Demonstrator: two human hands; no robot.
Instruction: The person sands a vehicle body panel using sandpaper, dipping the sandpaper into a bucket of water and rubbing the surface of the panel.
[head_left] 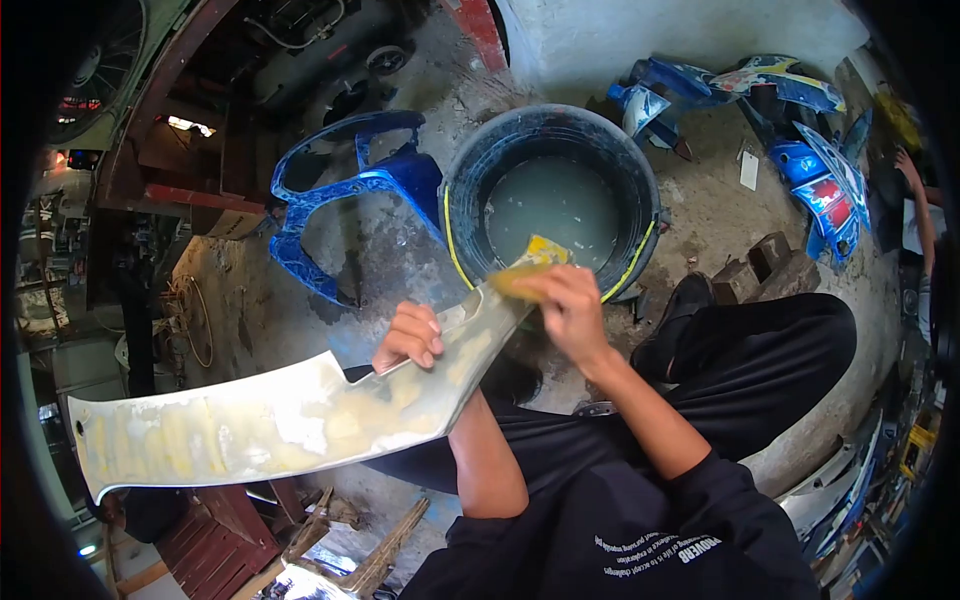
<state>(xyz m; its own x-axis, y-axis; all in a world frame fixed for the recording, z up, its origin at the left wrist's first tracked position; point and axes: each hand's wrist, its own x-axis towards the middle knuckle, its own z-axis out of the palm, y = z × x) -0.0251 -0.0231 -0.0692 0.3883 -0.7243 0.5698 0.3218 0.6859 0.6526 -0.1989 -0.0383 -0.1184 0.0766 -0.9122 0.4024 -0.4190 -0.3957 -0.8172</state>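
Observation:
A long motorcycle body panel (290, 420), patchy white, cream and grey, slants across the view above my lap. My left hand (408, 335) is closed around its notched edge, the forearm passing beneath it. At the narrow upper end, my right hand (572, 310) presses a yellowish piece of sandpaper (522, 282) flat on the surface; it is slightly blurred and partly covered by the fingers. The panel's yellow tip (545, 250) reaches over the near rim of a black bucket (462, 165) holding cloudy water (550, 210).
A blue fairing frame (400, 185) lies left of the bucket. More blue fairings (820, 185) lie on the right, near a hollow block (765, 265). Wooden pieces (375, 560) are at lower left. Another person's arm (920, 210) shows at the right edge.

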